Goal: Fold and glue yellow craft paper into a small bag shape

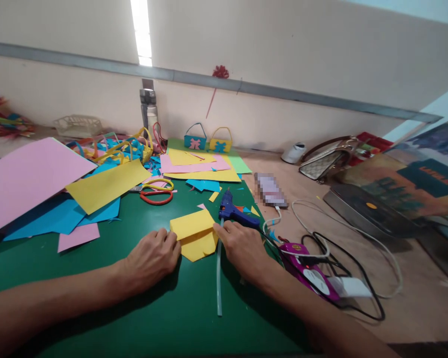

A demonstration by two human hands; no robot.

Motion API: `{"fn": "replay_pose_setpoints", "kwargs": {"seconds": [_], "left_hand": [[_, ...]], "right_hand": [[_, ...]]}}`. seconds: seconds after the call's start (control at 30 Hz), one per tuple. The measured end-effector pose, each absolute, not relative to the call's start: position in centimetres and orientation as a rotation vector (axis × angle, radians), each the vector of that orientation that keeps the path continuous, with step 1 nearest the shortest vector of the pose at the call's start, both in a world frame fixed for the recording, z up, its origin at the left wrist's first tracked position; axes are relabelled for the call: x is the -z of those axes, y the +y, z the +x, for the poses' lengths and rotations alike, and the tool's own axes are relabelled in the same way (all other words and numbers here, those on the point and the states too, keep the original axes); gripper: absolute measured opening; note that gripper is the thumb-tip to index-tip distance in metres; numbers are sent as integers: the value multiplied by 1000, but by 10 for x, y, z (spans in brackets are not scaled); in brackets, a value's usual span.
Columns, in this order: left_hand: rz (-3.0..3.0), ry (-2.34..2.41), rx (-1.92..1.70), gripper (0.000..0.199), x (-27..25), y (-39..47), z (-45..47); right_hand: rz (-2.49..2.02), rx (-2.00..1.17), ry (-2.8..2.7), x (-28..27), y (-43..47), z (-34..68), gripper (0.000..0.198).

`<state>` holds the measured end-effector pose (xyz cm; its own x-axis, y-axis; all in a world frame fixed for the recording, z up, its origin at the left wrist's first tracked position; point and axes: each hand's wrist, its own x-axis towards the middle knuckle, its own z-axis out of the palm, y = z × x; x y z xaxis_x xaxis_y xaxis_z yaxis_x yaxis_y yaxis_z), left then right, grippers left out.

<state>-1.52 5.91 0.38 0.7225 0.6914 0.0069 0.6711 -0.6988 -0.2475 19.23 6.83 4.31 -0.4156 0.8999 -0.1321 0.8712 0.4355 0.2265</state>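
A folded piece of yellow paper (192, 226) sits on the green mat, its front flap pointing towards me. My left hand (153, 258) is closed at its left edge, fingers curled and pressed together. At the right edge, my right hand (242, 246) pinches the paper between thumb and fingers, its fingertips partly hidden. Just beyond that hand lies a blue glue gun (233, 211). A long translucent glue stick (219, 283) runs from the gun towards me, beside the right hand.
Scissors (157, 196) with red and yellow handles lie left of centre, near pink, blue and yellow sheets (33, 179). Two small paper bags (194, 142) stand at the back. A phone (271, 190), a purple power strip (309, 271) and looped cables are on the right.
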Motion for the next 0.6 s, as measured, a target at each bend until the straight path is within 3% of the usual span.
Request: {"fn": "replay_pose_setpoints", "kwargs": {"seconds": [0.13, 0.23, 0.4, 0.6], "left_hand": [[-2732, -1041, -79, 28, -9, 69, -20], [-2820, -1183, 194, 27, -23, 79, -29], [-3300, -1662, 1140, 19, -46, 99, -42], [-3358, -2471, 2068, 28, -26, 112, -38]], "right_hand": [[1674, -99, 2744, -35, 69, 204, 39], [1923, 170, 3129, -37, 64, 211, 40], [2383, 1152, 3138, -46, 60, 211, 49], [2296, 2262, 2451, -35, 66, 205, 57]]}}
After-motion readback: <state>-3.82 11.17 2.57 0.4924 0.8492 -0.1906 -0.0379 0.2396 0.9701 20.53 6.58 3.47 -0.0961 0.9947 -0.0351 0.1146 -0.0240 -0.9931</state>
